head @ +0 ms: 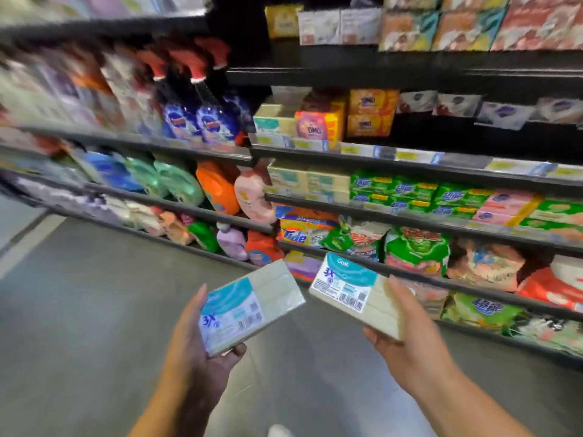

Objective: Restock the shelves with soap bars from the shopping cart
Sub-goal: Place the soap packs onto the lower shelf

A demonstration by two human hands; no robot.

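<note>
Supermarket shelving (410, 167) in black fills the upper half of the view, and grey aisle floor (79, 310) lies below it. Much of the left side is blurred. The shopping cart is not in view.

Two wrapped soap bar packs are held low in the frame, apart from each other. One soap pack (252, 305), at about 6 o'clock, is gripped by the left hand (202, 339), with the thumb along its near edge and the fingers curled beneath. The other soap pack (350, 291), at about 5 o'clock, is gripped by the right hand (410, 339), with the thumb laid on top and the fingers underneath. Both show a teal label and a barcode face up.

What appears to be matching cream-and-teal stock (296, 181) is seen toward 12 o'clock from the hands, just left of the green soap packs (394, 189) and above the Tide boxes (296, 234).

The step in hand is judged to be the carry to that shelf. It would be done best if each pack were entered flat under the shelf above, one at a time. The packs should be turned to match the row already there, then squared to the front edge. A firm grip should be kept, since the glossy wrap is likely to be slippery.
</note>
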